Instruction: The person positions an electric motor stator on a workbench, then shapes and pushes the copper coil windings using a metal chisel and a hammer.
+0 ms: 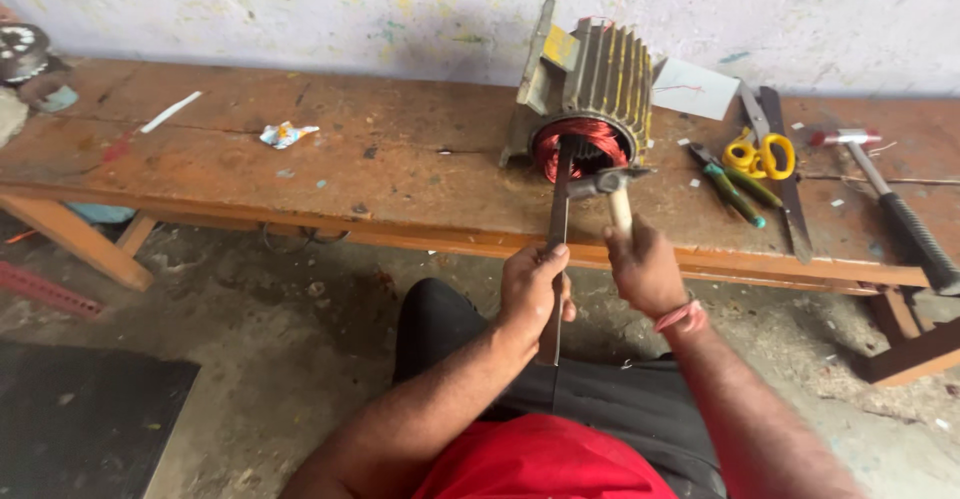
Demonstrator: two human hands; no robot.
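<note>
Left hand: the left hand [533, 287] is wrapped shut around a long flat metal bar [558, 221], gripping it near its lower end.
Bar: its long axis runs almost straight away from the person, from the fist up over the bench edge to the motor; the far tip sits at the front of the copper winding [580, 144], though whether it touches the wire or the slot cannot be told.
Right hand: the right hand [643, 271] is closed on the pale wooden handle of a small hammer [612, 187], with a pink band at the wrist.
Hammer: its steel head lies crosswise, just right of the bar's upper part and very near it; contact cannot be made out.
Motor: the finned grey motor body [590, 84] stands on the wooden bench [300, 149] near the wall, open end facing the person, directly ahead of both fists.
Key relation: the bar points into the motor opening and the hammer head lies to the bar's right, so the right hand is the nearer one to the striking side while the left steadies the bar.
Nearby: yellow-handled scissors [760, 154], green-handled pliers [735, 191], a second hammer [890, 204] with a black grip, and a crumpled scrap [286, 135] to the left.
</note>
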